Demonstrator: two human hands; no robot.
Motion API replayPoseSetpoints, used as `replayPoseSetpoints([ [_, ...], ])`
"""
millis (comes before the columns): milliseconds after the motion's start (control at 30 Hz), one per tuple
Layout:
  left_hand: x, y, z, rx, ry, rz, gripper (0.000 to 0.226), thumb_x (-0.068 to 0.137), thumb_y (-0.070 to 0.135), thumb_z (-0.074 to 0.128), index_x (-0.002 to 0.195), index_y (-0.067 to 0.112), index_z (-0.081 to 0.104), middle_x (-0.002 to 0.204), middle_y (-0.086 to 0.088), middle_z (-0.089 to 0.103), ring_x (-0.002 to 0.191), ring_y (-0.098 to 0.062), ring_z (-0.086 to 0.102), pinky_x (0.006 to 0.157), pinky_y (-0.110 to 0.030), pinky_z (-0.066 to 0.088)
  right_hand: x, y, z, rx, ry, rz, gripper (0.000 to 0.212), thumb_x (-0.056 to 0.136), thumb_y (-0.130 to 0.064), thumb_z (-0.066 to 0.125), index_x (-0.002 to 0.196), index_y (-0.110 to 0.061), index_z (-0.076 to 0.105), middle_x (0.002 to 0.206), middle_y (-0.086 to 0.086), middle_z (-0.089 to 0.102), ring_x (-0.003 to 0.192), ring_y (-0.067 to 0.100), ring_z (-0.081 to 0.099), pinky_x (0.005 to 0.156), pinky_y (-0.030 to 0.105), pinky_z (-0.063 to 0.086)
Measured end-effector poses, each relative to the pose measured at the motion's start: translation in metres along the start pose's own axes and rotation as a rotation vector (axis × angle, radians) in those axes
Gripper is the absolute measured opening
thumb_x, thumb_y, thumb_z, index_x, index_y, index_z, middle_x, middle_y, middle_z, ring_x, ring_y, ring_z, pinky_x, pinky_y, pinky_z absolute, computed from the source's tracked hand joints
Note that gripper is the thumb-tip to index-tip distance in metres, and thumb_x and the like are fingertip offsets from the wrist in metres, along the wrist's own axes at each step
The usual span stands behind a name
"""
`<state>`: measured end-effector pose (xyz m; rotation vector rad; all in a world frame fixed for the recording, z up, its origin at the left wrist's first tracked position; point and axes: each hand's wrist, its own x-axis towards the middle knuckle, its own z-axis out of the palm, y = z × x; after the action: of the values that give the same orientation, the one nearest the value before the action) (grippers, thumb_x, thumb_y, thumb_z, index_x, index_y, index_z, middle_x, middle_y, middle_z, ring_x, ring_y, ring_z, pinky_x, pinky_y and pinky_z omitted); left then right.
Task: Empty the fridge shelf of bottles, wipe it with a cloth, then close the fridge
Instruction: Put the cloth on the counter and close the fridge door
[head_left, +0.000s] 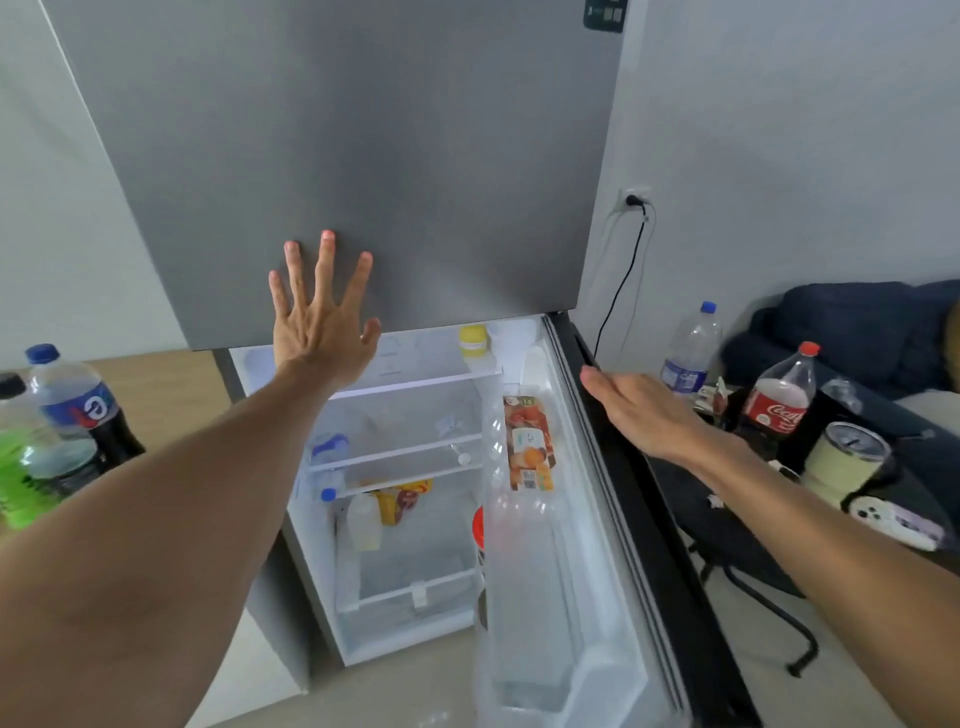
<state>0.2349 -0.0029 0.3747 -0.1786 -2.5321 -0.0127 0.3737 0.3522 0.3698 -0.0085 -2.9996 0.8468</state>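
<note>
The grey fridge has its upper door (363, 156) shut and its lower door (613, 493) swung open to the right. My left hand (322, 317) lies flat with spread fingers against the bottom of the upper door. My right hand (639, 410) rests flat on the outer edge of the open lower door, fingers together. Inside, glass shelves (410, 452) hold a small blue-capped bottle (328, 452), a yellow-lidded jar (474, 340) and a yellow packet (400, 499). An orange juice carton (529, 441) stands in the door rack. No cloth is visible.
On the wooden surface at left stand a blue-capped bottle (78, 400) and a green bottle (21, 467). At right a dark table carries a water bottle (691, 348), a cola bottle (779, 400) and a pale tumbler (847, 462). A power cord (623, 280) hangs from the wall.
</note>
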Motion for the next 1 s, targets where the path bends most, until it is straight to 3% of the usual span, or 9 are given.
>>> replayPoseSetpoints([
  [67,-0.004,-0.015,0.0,-0.003,0.007,-0.01,0.081,0.097,0.049,0.052,0.164,0.034,0.008,0.173,-0.009,-0.011,0.156,-0.046,-0.01,0.125,-0.062,0.003,-0.01,-0.007,0.018,0.053,0.001,-0.082,0.067,0.105,-0.054,0.02,0.152,-0.009,0.038,0.158,0.008,0.04,0.145,0.025,0.039,0.118,0.03,0.023],
  [133,-0.008,-0.028,-0.001,0.001,0.008,-0.019,0.08,0.097,0.048,0.051,0.163,0.035,0.01,0.173,-0.008,-0.01,0.156,-0.046,-0.008,0.125,-0.062,0.004,-0.011,-0.009,0.038,0.094,0.008,-0.194,0.064,0.104,-0.055,0.02,0.158,-0.02,0.024,0.166,-0.01,0.018,0.152,0.008,0.019,0.125,0.032,0.01],
  [200,-0.012,-0.037,-0.003,0.004,0.006,-0.03,0.078,0.097,0.046,0.051,0.163,0.035,0.01,0.173,-0.008,-0.009,0.156,-0.047,-0.008,0.125,-0.062,0.006,-0.005,-0.012,0.055,0.1,0.029,-0.252,0.061,0.105,-0.053,0.02,0.159,-0.024,0.019,0.167,-0.015,0.01,0.151,0.002,0.013,0.126,0.036,0.011],
  [333,-0.017,-0.054,-0.007,0.008,0.0,-0.053,0.078,0.098,0.045,0.05,0.164,0.032,0.009,0.173,-0.009,-0.009,0.156,-0.047,-0.008,0.125,-0.061,0.006,0.004,-0.03,0.085,0.015,0.045,-0.34,0.06,0.106,-0.05,0.02,0.16,-0.03,0.003,0.167,-0.021,-0.005,0.15,-0.003,0.006,0.12,0.027,0.012],
  [467,-0.02,-0.074,-0.015,0.016,0.022,-0.052,0.075,0.099,0.044,0.05,0.163,0.03,0.014,0.172,-0.012,-0.002,0.156,-0.046,-0.004,0.125,-0.061,0.008,0.023,-0.04,0.111,-0.094,0.051,-0.453,0.062,0.107,-0.048,0.014,0.159,-0.022,-0.008,0.167,-0.012,-0.018,0.149,-0.007,-0.015,0.125,0.03,-0.003],
  [567,-0.019,-0.087,-0.021,0.026,0.013,-0.034,0.072,0.1,0.045,0.048,0.163,0.034,0.015,0.173,-0.011,-0.001,0.156,-0.047,-0.002,0.125,-0.062,0.009,0.042,-0.047,0.125,-0.215,0.076,-0.493,0.067,0.103,-0.049,0.009,0.159,-0.017,-0.007,0.167,-0.006,-0.023,0.15,-0.003,-0.02,0.126,0.035,-0.007],
  [733,-0.022,-0.103,-0.022,0.033,0.03,0.019,0.07,0.1,0.041,0.049,0.163,0.033,0.019,0.173,-0.009,0.003,0.155,-0.05,0.004,0.123,-0.064,0.015,0.077,-0.073,0.151,-0.376,0.103,-0.443,0.071,0.099,-0.048,0.004,0.158,-0.012,-0.011,0.165,0.004,-0.025,0.154,0.016,-0.017,0.126,0.042,-0.007],
  [900,-0.023,-0.102,-0.014,0.034,0.04,0.014,0.07,0.101,0.042,0.045,0.163,0.032,0.015,0.173,-0.01,0.0,0.155,-0.05,0.003,0.123,-0.064,0.017,0.109,-0.094,0.165,-0.436,0.088,-0.391,0.078,0.092,-0.049,0.001,0.159,-0.009,-0.008,0.168,0.007,-0.013,0.156,0.021,-0.01,0.126,0.047,-0.003],
  [1000,-0.025,-0.101,-0.004,0.003,0.042,-0.006,0.069,0.102,0.044,0.042,0.164,0.033,0.012,0.173,-0.01,-0.002,0.156,-0.048,-0.001,0.124,-0.062,0.014,0.126,-0.105,0.167,-0.481,0.058,-0.38,0.076,0.095,-0.046,0.009,0.158,-0.007,-0.009,0.168,0.01,-0.012,0.156,0.024,-0.009,0.126,0.048,-0.001],
])
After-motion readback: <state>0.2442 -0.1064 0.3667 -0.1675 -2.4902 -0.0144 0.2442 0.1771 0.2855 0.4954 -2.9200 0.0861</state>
